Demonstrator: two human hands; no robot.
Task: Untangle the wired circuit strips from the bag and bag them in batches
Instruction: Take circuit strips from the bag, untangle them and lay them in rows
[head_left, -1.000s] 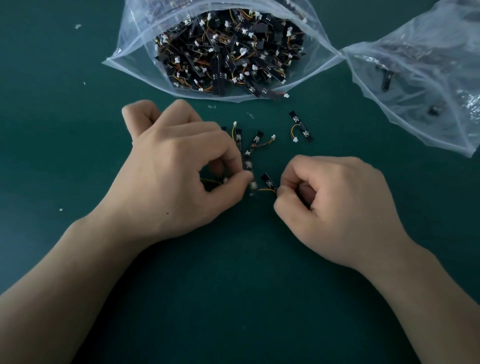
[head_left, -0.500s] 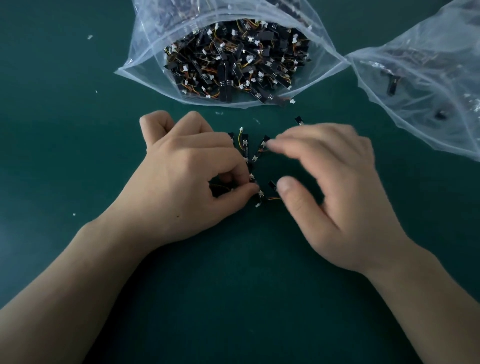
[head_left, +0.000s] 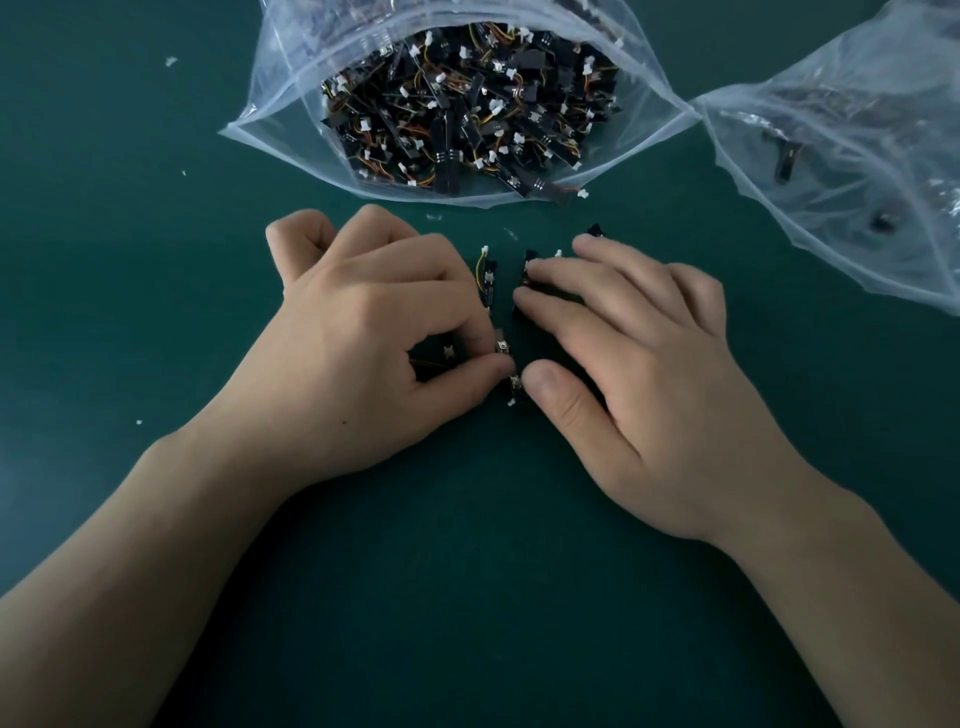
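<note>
Here the left hand (head_left: 374, 332) pinches a circuit strip (head_left: 503, 347); the right hand (head_left: 639, 364) lies flat just beside.

left hand (head_left: 374, 332) pinching strips (head_left: 502, 347), right hand (head_left: 639, 364) apparently flat

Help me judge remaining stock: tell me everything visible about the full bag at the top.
The clear plastic bag lies on the green table, top centre, with its mouth open toward the person. It is packed with tangled black circuit strips that have white connectors and orange-yellow wires, and some reach its lip. Its right corner meets the second bag.
</note>
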